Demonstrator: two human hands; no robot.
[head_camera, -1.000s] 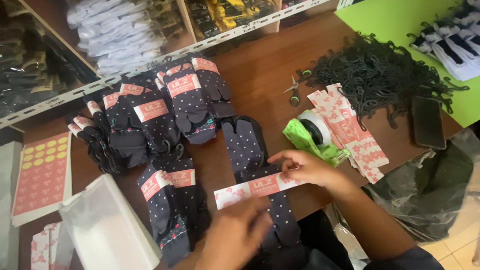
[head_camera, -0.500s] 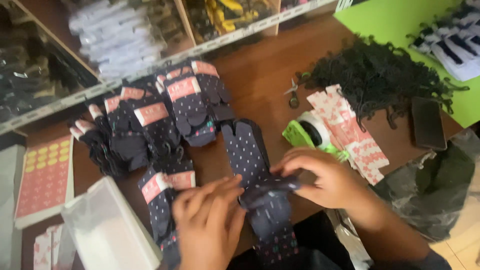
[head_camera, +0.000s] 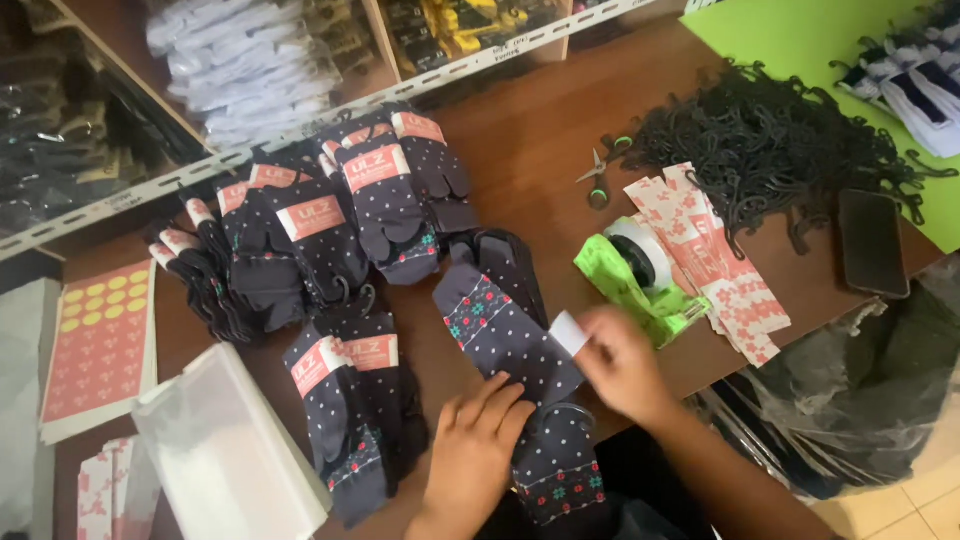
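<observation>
A folded pair of dark dotted socks (head_camera: 505, 335) with small flower trim lies on the brown table in front of me. My left hand (head_camera: 478, 440) presses flat on its lower part, fingers spread. My right hand (head_camera: 622, 362) pinches the white end of a paper label band (head_camera: 568, 332) at the pair's right edge. The band wraps around the socks; most of it is hidden underneath.
Several banded sock pairs (head_camera: 330, 230) are piled at the left and behind. A green tape dispenser (head_camera: 640, 272), loose pink label bands (head_camera: 722, 262), scissors (head_camera: 598, 172), black plastic hooks (head_camera: 770, 140) and a phone (head_camera: 872, 242) lie at the right. Clear bags (head_camera: 225, 450) and a sticker sheet (head_camera: 100, 345) sit at the left.
Earlier both hands held the label band stretched across the socks. They then folded the pair over, and now the left hand lies flat while the right holds the band's end.
</observation>
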